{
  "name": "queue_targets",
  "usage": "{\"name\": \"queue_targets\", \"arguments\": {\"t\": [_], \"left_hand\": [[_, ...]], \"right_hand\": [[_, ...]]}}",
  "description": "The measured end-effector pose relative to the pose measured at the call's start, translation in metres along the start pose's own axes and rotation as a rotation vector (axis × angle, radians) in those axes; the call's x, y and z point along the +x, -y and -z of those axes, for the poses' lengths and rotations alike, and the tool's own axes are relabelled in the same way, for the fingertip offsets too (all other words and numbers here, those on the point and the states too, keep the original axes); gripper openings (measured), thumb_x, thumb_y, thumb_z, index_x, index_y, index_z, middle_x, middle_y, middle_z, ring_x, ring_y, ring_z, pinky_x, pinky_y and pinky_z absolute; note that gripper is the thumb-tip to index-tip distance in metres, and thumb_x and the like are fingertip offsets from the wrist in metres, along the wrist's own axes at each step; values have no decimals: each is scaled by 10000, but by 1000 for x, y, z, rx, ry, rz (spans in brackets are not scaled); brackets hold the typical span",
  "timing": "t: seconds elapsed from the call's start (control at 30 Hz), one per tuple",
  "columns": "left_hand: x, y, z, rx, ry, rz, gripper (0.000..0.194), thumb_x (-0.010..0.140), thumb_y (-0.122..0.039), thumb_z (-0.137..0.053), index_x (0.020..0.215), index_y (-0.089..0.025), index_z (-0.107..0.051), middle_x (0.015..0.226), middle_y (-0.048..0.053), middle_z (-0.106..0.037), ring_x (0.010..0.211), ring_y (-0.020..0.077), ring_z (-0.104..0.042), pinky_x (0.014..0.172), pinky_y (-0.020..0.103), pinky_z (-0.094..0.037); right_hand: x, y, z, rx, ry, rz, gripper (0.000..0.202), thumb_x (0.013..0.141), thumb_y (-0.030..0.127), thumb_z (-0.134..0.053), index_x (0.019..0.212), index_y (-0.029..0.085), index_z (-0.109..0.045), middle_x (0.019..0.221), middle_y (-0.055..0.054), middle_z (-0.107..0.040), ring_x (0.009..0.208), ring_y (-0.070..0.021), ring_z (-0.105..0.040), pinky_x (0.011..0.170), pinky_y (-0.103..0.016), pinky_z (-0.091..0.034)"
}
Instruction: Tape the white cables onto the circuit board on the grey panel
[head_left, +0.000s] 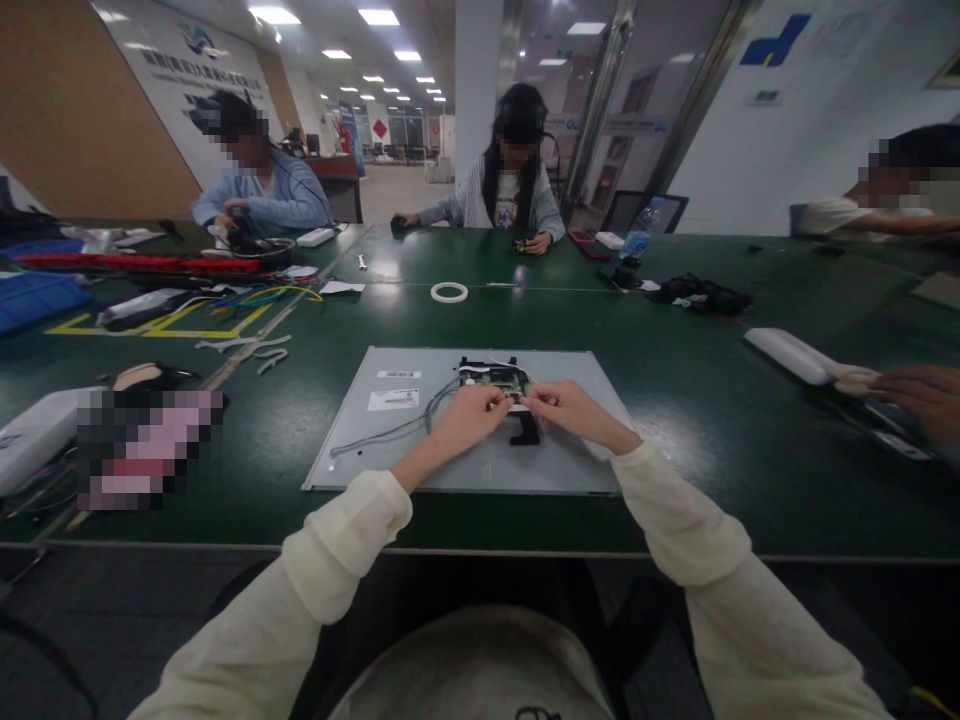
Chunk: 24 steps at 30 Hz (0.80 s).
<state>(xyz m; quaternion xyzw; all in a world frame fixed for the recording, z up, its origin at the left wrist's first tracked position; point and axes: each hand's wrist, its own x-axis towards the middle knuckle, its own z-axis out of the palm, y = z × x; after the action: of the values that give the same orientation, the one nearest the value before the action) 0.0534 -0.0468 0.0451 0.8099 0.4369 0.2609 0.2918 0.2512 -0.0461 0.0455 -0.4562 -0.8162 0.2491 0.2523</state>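
from where i stand, the pale grey panel (352,410) lies flat on the green table (285,490), in the middle of the frame, with a small black-and-green assembly (484,373) at its centre. the left hand (474,412) and right hand (568,405) meet there, fingertips bunched narrowly at the assembly's near edge; i can't tell whether they grip anything. a grey cable (379,437) trails toward the panel's lower left.

two stickers sit on the panel's left part: a narrow strip (400,374) and a larger white label (394,400), both too small to read. at upper left, a wall sign (202,75) carries a blue emblem above chinese characters and a line of latin letters, too blurred for me to make out. at upper right, a blue shape (776,42) marks the white wall, over a little green plaque (766,98) whose writing is illegible.
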Motion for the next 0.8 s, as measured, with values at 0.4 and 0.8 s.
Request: {"name": "queue_targets", "arguments": {"t": [0.4,0.8], "left_hand": [[0,1,-17,450,2,-45,320,884,-335,-403,743,-161,-632,690,61,-646,666,181,-596,586,260,-375],[-1,-1,-16,475,6,-27,309,873,-322,-416,738,-166,-646,722,53,-670,698,179,-622,616,261,-423]], "right_hand": [[-13,-5,-8,-419,-78,-88,283,876,315,-439,672,182,-584,666,-33,-627,635,-153,-555,585,-244,-293],[-17,8,-8,-670,-35,-180,287,894,338,-428,701,191,-580,734,-31,-661,704,-152,-589,572,-243,-252]]}}
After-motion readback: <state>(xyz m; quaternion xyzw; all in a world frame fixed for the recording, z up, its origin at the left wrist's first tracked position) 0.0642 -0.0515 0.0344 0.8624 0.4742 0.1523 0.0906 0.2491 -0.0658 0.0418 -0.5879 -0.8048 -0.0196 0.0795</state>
